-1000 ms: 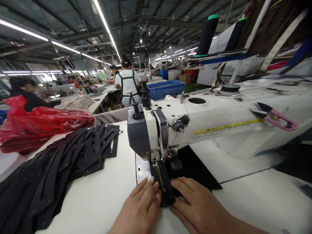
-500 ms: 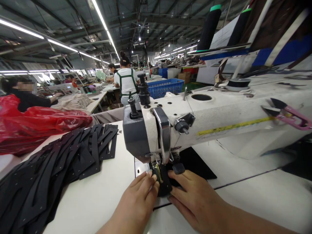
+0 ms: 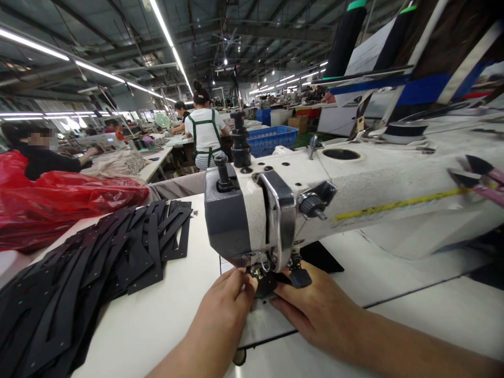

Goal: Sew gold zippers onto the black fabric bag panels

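A black flat piece with a short gold-toothed zipper lies under the needle area of a white and grey sewing machine. My left hand has its fingers bunched together at the piece's left edge, beside the zipper teeth. On the other side my right hand grips the right edge between thumb and fingers, some of them hidden behind the dark lever pad. A larger black part reaches out behind the right hand on the machine bed.
Overlapping black cut pieces with slots cover the table's left side. Behind them lies a red plastic bag. Pink-handled snips rest against the machine arm. Further back are a blue basket and a person in a white shirt.
The zipper piece has moved away from me, further under the machine head, and less of it shows. Both hands have followed it forward. The machine appears shifted right in view.
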`<state>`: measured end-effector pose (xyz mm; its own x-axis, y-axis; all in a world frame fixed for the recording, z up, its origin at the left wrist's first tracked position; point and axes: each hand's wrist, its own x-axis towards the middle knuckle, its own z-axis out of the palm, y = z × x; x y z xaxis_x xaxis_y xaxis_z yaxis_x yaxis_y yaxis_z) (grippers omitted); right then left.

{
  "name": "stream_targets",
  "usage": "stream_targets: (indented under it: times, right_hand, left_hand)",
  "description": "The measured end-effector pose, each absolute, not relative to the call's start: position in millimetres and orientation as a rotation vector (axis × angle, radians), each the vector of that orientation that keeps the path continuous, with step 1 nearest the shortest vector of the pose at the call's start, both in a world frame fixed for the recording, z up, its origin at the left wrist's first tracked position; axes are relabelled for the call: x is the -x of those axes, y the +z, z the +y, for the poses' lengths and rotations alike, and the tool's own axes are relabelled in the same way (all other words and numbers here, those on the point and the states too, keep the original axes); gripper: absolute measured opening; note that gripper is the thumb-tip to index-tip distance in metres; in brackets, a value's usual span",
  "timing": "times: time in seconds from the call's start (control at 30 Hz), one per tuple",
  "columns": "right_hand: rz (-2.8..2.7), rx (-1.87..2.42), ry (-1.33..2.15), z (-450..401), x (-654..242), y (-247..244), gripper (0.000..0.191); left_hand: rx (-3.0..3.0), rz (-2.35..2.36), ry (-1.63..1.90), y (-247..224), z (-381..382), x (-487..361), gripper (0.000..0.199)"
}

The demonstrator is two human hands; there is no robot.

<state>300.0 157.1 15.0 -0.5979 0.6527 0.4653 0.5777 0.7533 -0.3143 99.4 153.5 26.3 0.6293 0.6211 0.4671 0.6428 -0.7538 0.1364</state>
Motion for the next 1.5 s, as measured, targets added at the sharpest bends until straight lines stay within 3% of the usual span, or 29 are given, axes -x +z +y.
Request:
stream_targets:
  times: [0.13, 0.3, 0.63, 1.5]
  right_hand:
    - [-2.319, 0.854, 0.138, 158.5, -300.2, 15.8, 0.023]
    - [-2.159, 0.8, -0.198, 156.5, -296.8, 19.4, 0.02]
    - [-2.19, 0.795, -0.116, 166.5, -289.1, 22.8, 0.04]
    - [-2.208, 0.838, -0.193, 171.6, -286.4, 13.4, 0.016]
  left_hand:
    - [2.794, -1.013, -0.783, 19.9, 153.4, -92.2, 0.025]
    - [2.753, -1.009, -0.77, 19.4, 154.2, -90.2, 0.022]
    - [2.747, -1.021, -0.808, 21.3, 159.4, -93.5, 0.021]
    - [2.673, -1.095, -0.835, 19.8, 162.3, -98.9, 0.019]
